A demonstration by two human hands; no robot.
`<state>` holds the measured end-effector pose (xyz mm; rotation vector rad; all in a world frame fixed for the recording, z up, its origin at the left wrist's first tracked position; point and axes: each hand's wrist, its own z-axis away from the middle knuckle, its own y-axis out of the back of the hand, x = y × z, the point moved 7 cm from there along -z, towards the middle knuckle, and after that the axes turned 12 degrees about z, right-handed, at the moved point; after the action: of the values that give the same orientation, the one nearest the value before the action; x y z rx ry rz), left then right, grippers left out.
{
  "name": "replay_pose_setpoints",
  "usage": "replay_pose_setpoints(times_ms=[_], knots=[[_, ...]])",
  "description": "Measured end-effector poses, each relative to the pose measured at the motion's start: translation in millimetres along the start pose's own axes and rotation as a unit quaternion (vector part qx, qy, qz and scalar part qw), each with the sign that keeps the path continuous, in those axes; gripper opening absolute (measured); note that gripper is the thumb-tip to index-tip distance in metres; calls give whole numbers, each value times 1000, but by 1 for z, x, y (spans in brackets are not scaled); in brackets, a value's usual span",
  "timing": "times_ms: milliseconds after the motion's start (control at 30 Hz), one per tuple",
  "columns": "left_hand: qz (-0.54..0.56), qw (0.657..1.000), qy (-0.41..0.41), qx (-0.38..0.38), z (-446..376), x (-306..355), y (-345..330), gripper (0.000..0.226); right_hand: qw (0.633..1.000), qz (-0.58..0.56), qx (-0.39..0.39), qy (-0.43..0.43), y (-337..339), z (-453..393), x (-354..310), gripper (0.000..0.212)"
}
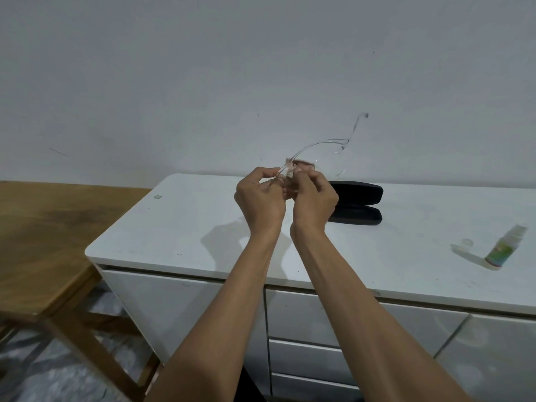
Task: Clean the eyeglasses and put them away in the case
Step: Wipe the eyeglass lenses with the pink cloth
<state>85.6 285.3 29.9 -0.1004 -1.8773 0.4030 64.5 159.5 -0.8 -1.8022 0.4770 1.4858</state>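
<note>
Both bare forearms reach forward side by side, the left hand (259, 198) and right hand (314, 198) raised close together, fingers curled and pinching at the fingertips.

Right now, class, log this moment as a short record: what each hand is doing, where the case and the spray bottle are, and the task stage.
left hand: pinches the eyeglasses at one end of the clear frame
right hand: pinches a small cloth against a lens
eyeglasses: held in the air above the white cabinet top
case: black, open, behind the right hand
spray bottle: on the cabinet top, far right, its clear cap beside it
stage: wiping, glasses not yet cased
</note>
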Motion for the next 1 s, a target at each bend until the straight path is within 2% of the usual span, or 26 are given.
replay_pose_setpoints(times_ms=[167, 367, 467, 533, 667, 767, 867, 1000], knots=[[5, 1000, -5, 11, -3, 1, 3, 11, 997, 37, -61, -6, -3, -7, 5, 14], [32, 998, 51, 29, -2, -6, 18, 7, 962, 197, -173, 74, 0, -6, -7, 22], [4, 997, 66, 31, -4, -13, 22, 17, 946, 254, -178, 96, 7, -6, -15, 18], [8, 997, 66, 28, -6, -14, 22, 16, 946, 269, -140, 110, 15, -5, -21, 16], [-3, 1000, 30, 7, -8, -4, 12, 11, 967, 221, -41, 124, 19, 1, -22, 15], [-1, 1000, 9, 0, -5, 3, 8, 12, 979, 173, -11, 111, 8, 0, -19, 14], [18, 1000, 13, 8, -4, 4, 11, 7, 981, 161, -48, 92, -6, -5, -13, 14], [26, 999, 8, 25, -14, 3, 21, 8, 980, 130, -145, 48, -23, -6, 1, 13]])
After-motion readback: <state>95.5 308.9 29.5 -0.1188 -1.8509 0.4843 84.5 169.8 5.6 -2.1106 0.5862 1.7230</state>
